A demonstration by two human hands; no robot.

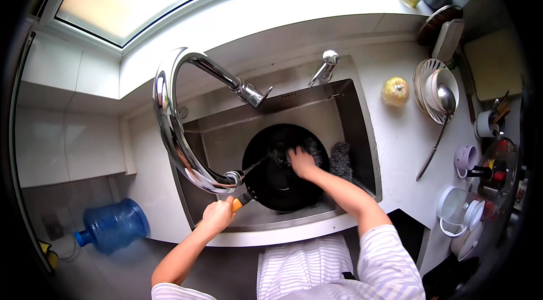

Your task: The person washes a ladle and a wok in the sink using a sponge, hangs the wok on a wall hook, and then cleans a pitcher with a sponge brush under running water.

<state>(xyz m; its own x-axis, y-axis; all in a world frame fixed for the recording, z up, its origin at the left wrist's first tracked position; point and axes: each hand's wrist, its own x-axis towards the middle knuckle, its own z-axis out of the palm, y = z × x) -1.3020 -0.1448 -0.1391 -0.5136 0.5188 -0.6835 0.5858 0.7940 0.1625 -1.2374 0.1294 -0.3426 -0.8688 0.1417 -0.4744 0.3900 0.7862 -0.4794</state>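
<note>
A black frying pan rests in the steel sink, its handle toward the front left. My left hand is closed around the orange-and-black pan handle. My right hand is inside the pan, fingers bent down against its inner surface. Greyish, glistening texture shows around these fingers; whether it is a scrubber or water I cannot tell. From the chrome faucet, a thin stream runs into the pan. A dark grey mesh-like cloth lies at the sink's right side, beside the pan.
Right of the sink stand a yellow wrapped ball-shaped item, stacked dishes with a ladle, a lilac mug and a clear lidded container. A small chrome tap stands behind the sink. A blue water jug lies at left.
</note>
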